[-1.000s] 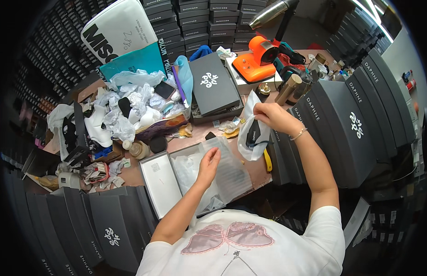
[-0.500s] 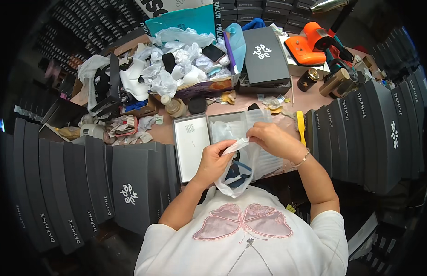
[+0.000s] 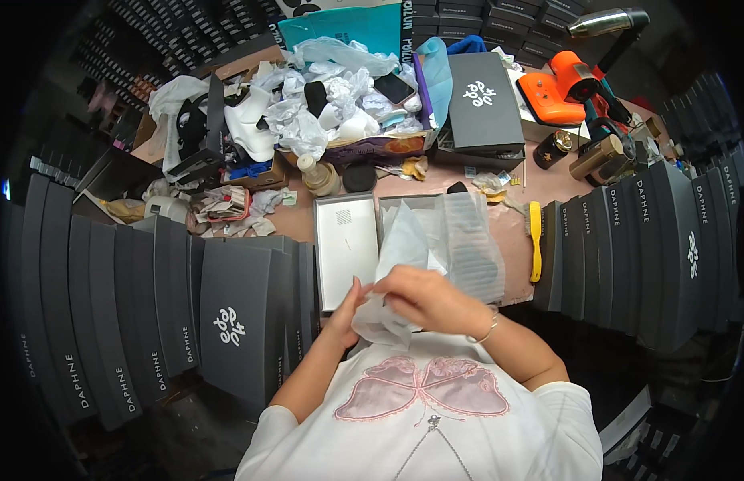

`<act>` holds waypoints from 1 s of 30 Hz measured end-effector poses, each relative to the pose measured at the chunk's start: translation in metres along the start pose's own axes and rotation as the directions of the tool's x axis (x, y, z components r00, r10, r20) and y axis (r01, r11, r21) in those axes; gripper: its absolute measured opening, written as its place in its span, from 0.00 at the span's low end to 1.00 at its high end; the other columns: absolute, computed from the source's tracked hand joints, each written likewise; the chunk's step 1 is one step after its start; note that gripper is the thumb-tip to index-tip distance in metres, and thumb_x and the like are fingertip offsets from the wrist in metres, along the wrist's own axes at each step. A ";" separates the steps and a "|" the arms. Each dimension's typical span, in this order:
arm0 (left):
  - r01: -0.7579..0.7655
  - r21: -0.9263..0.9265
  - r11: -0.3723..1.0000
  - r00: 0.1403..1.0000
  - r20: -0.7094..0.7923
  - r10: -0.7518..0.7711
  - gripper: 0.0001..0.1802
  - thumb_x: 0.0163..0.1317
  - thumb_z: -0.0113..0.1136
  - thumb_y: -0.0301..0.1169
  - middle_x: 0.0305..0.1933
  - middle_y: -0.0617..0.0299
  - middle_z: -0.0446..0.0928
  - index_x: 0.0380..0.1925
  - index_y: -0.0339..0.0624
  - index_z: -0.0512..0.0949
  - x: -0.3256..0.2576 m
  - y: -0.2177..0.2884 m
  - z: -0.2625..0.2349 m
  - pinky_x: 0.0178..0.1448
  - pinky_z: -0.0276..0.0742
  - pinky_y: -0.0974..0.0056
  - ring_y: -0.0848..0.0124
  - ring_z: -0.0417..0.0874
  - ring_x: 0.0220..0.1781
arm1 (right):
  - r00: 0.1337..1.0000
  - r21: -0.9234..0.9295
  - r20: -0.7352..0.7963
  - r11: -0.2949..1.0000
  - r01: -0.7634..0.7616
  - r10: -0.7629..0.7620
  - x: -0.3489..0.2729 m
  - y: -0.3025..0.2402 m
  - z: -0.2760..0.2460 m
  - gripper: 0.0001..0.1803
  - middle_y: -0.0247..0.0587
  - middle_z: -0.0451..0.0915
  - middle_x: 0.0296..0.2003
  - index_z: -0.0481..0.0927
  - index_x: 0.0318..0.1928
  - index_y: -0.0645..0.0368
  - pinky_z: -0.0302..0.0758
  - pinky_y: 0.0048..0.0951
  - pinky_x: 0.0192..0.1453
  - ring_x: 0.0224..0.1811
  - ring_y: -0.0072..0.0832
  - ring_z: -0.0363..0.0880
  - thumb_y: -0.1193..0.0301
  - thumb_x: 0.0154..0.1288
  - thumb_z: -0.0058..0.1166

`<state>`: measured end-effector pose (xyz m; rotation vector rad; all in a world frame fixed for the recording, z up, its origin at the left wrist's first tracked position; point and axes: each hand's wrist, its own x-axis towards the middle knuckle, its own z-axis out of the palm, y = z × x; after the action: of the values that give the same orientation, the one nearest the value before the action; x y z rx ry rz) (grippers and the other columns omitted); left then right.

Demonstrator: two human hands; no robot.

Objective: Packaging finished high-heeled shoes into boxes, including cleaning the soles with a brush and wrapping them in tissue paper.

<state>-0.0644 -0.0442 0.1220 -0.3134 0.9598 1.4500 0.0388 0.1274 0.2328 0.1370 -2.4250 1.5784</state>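
Close to my chest, a thin white see-through bag stands in folds over the near part of an open grey shoe box. My right hand is closed, its fingers pinching the bag near its left edge. On the bag's left side, my left hand has its thumb and fingertips at the same edge, touching the right fingers. What the bag holds is hidden now. The box lid, white inside, lies left of the box. A ribbed translucent sheet spreads over the box's right side.
Rows of dark grey shoe boxes flank me on the left, and more boxes on the right. A yellow-handled brush lies right of the sheet. Behind stand a carton of crumpled white paper, a closed box and an orange device.
Both hands have come lower and nearer my chest, the right one also leftward. The bag's rim was held up between them, with a dark blue item showing inside; now the bag covers it.
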 end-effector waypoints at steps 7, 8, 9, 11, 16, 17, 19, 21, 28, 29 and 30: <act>-0.343 0.084 0.935 0.939 0.024 0.343 0.22 0.69 0.53 0.38 0.59 0.59 0.73 0.59 0.41 0.68 0.014 -0.023 -0.030 0.62 0.73 0.60 0.66 0.76 0.58 | 0.876 0.462 0.480 0.860 -0.215 -0.039 -0.013 0.015 0.051 0.09 0.43 0.80 0.40 0.77 0.46 0.63 0.77 0.32 0.45 0.41 0.36 0.81 0.74 0.66 0.52; -0.423 0.309 0.852 0.899 0.027 0.437 0.25 0.60 0.63 0.26 0.58 0.58 0.74 0.58 0.39 0.69 -0.010 0.000 -0.001 0.60 0.74 0.62 0.68 0.78 0.56 | 0.831 0.476 0.548 0.781 -0.403 0.095 -0.027 0.024 0.035 0.10 0.42 0.80 0.41 0.77 0.46 0.63 0.78 0.32 0.46 0.43 0.34 0.81 0.73 0.67 0.51; -0.422 0.486 0.766 0.869 -0.024 0.494 0.29 0.51 0.67 0.18 0.56 0.57 0.75 0.56 0.36 0.71 -0.006 0.010 -0.025 0.59 0.75 0.63 0.69 0.79 0.54 | 0.757 0.473 0.618 0.670 -0.572 0.210 -0.042 0.032 0.020 0.10 0.41 0.81 0.42 0.78 0.46 0.63 0.78 0.31 0.47 0.44 0.32 0.82 0.72 0.68 0.51; -0.462 0.865 0.196 0.732 0.248 0.635 0.31 0.45 0.67 0.19 0.58 0.55 0.74 0.54 0.38 0.75 -0.024 0.047 -0.016 0.59 0.74 0.60 0.61 0.79 0.55 | 0.802 0.770 0.325 0.352 -0.533 0.502 -0.075 0.075 0.000 0.26 0.45 0.73 0.57 0.66 0.63 0.59 0.77 0.32 0.55 0.56 0.32 0.77 0.59 0.71 0.50; -0.379 0.870 -0.316 0.589 0.490 0.643 0.34 0.41 0.68 0.20 0.58 0.51 0.74 0.55 0.40 0.75 0.015 0.070 0.026 0.61 0.72 0.60 0.56 0.77 0.57 | 0.843 0.360 0.053 0.777 -0.516 0.535 -0.121 0.094 0.003 0.39 0.49 0.61 0.66 0.51 0.72 0.55 0.73 0.42 0.61 0.67 0.37 0.64 0.60 0.67 0.54; -0.466 0.885 0.011 0.581 0.296 0.758 0.31 0.45 0.67 0.22 0.58 0.49 0.74 0.55 0.37 0.74 0.041 0.073 0.027 0.62 0.71 0.61 0.57 0.77 0.57 | 0.837 0.080 -0.023 0.835 -0.544 0.547 -0.122 0.093 0.005 0.40 0.48 0.60 0.66 0.49 0.72 0.55 0.71 0.42 0.63 0.67 0.36 0.63 0.63 0.66 0.56; -0.488 0.744 0.456 0.710 0.035 0.703 0.28 0.54 0.64 0.27 0.57 0.46 0.74 0.57 0.34 0.71 0.111 0.060 0.010 0.62 0.69 0.62 0.58 0.76 0.58 | 0.689 0.636 -0.036 0.548 -0.543 0.724 -0.096 0.088 0.015 0.42 0.50 0.60 0.65 0.48 0.71 0.59 0.64 0.40 0.68 0.65 0.37 0.63 0.65 0.63 0.58; -0.410 0.699 0.586 0.823 0.006 0.568 0.25 0.63 0.57 0.31 0.57 0.48 0.74 0.59 0.33 0.69 0.170 0.026 0.009 0.62 0.69 0.63 0.61 0.75 0.58 | 0.567 0.836 -0.045 0.342 -0.430 0.822 -0.079 0.107 0.033 0.42 0.52 0.60 0.63 0.49 0.69 0.63 0.67 0.32 0.66 0.62 0.38 0.66 0.72 0.60 0.60; -0.376 0.890 0.258 0.755 0.133 0.643 0.34 0.62 0.57 0.44 0.58 0.35 0.69 0.61 0.33 0.65 0.218 -0.089 -0.015 0.66 0.63 0.51 0.44 0.69 0.61 | 0.697 0.153 -0.009 0.689 -0.708 0.717 -0.129 0.170 0.052 0.28 0.47 0.77 0.44 0.64 0.63 0.62 0.80 0.29 0.39 0.43 0.31 0.79 0.68 0.65 0.55; -0.345 0.905 0.248 0.737 0.097 0.669 0.34 0.61 0.58 0.44 0.57 0.35 0.69 0.60 0.32 0.65 0.221 -0.089 -0.012 0.65 0.63 0.52 0.44 0.70 0.60 | 0.624 0.210 0.198 0.589 -0.781 0.756 -0.142 0.150 0.024 0.25 0.45 0.79 0.39 0.69 0.60 0.63 0.80 0.32 0.40 0.40 0.33 0.80 0.67 0.65 0.55; -0.317 0.918 0.238 0.718 0.069 0.693 0.34 0.60 0.59 0.44 0.56 0.35 0.70 0.59 0.31 0.66 0.226 -0.089 -0.007 0.65 0.63 0.52 0.43 0.70 0.59 | 0.531 0.241 0.395 0.473 -0.848 0.750 -0.157 0.140 0.004 0.22 0.44 0.81 0.35 0.74 0.57 0.64 0.79 0.34 0.41 0.36 0.35 0.81 0.66 0.65 0.55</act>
<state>-0.0203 0.0924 -0.0737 0.6743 2.1854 1.2141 0.1607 0.1724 0.0672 -0.9917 -2.3920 2.5912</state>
